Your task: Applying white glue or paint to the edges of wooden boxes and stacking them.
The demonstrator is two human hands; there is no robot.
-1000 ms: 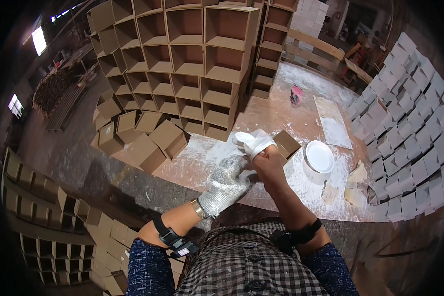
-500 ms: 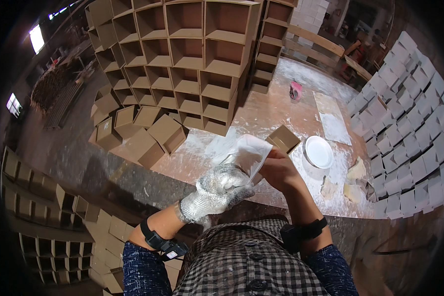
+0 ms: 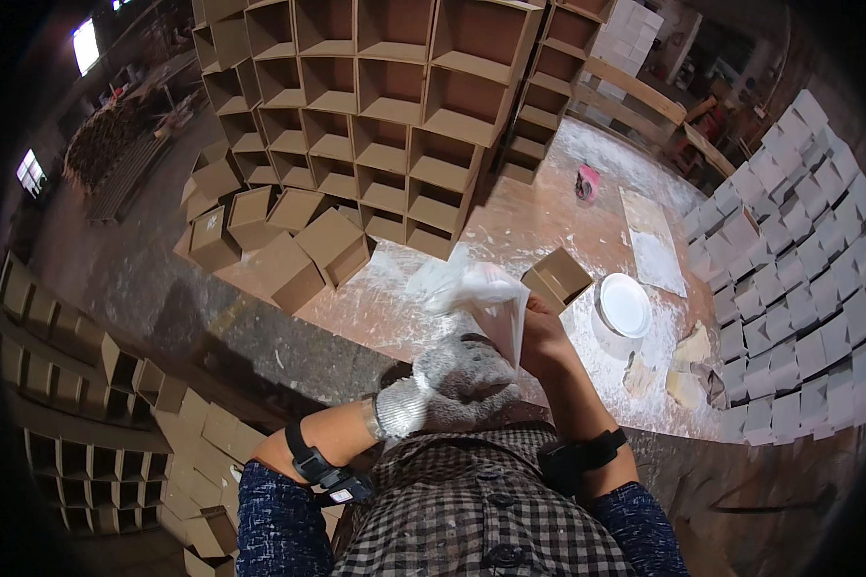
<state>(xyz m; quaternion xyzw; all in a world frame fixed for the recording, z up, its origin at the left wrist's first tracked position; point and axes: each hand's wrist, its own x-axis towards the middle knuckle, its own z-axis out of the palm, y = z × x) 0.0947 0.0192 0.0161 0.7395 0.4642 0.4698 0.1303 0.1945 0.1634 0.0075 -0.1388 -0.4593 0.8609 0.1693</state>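
Close in front of my body, my two hands are at a small white box (image 3: 498,300) with thin, paper-like walls, partly smeared by motion. My right hand (image 3: 543,338), bare, grips its right side with the fingers behind the wall. On my left hand (image 3: 467,377) is a white knitted glove, coated and greyish. Its fingers are curled against the near left side of the box, and the box partly hides them. An open brown cardboard box (image 3: 557,279) sits on the table just beyond my right hand. To its right stands a round white tub (image 3: 624,306).
Brown open boxes (image 3: 390,91) are stacked high at the back, with several loose ones (image 3: 332,245) at their foot. White boxes (image 3: 808,279) form a wall at right. The white-smeared table (image 3: 520,226) bears a pink roll-like item (image 3: 587,183) and dried scraps (image 3: 686,370).
My left hand has shifted right and slightly nearer my body, turning against the box. The white box has tilted in my hands. The whole view has shifted slightly.
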